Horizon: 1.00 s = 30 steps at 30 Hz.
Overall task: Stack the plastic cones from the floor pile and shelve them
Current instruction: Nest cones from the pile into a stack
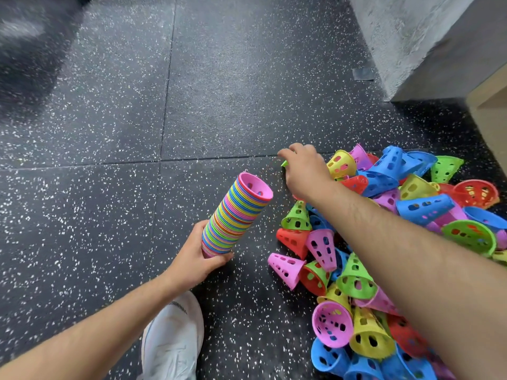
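Note:
My left hand [199, 257] grips the lower end of a tall multicoloured stack of nested cones [236, 218], tilted to the upper right with a pink cone on top. My right hand [304, 168] reaches over the far edge of the floor pile of loose cones [384, 242] and pinches a green cone [284, 163], most of it hidden behind the fingers. The pile holds several pink, blue, green, yellow and red perforated cones lying every way on the right.
The floor is dark speckled rubber tile [109, 133]. My white shoe [172, 338] is at the bottom centre. A grey concrete block [411, 37] and a light wooden edge [491, 105] stand at the upper right behind the pile.

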{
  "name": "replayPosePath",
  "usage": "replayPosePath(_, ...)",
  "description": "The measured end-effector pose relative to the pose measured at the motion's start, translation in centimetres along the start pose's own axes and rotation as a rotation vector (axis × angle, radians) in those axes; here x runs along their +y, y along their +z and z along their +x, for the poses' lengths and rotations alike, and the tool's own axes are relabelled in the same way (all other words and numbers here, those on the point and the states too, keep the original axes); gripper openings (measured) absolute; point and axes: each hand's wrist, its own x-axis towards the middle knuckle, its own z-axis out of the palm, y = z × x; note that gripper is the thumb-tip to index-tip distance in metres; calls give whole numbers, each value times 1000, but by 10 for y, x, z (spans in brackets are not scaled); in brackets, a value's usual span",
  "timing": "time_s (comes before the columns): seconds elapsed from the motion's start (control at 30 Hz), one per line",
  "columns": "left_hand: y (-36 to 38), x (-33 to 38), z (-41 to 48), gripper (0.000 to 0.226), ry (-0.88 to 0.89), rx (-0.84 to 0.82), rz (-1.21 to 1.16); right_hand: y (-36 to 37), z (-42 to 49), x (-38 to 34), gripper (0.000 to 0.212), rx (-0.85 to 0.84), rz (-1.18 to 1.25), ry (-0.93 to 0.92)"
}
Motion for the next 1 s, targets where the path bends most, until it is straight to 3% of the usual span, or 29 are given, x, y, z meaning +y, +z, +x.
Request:
replayPosePath(0.17, 0, -1, 3, 70, -1, -13, -8, 2, 23, 9, 47, -145, -141, 44)
replayPosePath(0.5, -1, -2, 5, 74, -16, -29, -50, 3, 27, 20, 25, -34, -166, 7)
replayPosePath(0.57, -1, -2, 5, 73, -19, -24, -52, 2, 23, 22, 18, 48, -25, 19)
replayPosePath(0.73, -1, -3, 4, 73, -15, -14, -52, -26, -16, -2, 11, 311, 628, 60)
replayPosePath(1.0, -1, 2, -3, 74, -2, -20, -46, -26, -76, -33, 6, 379, 838, -15)
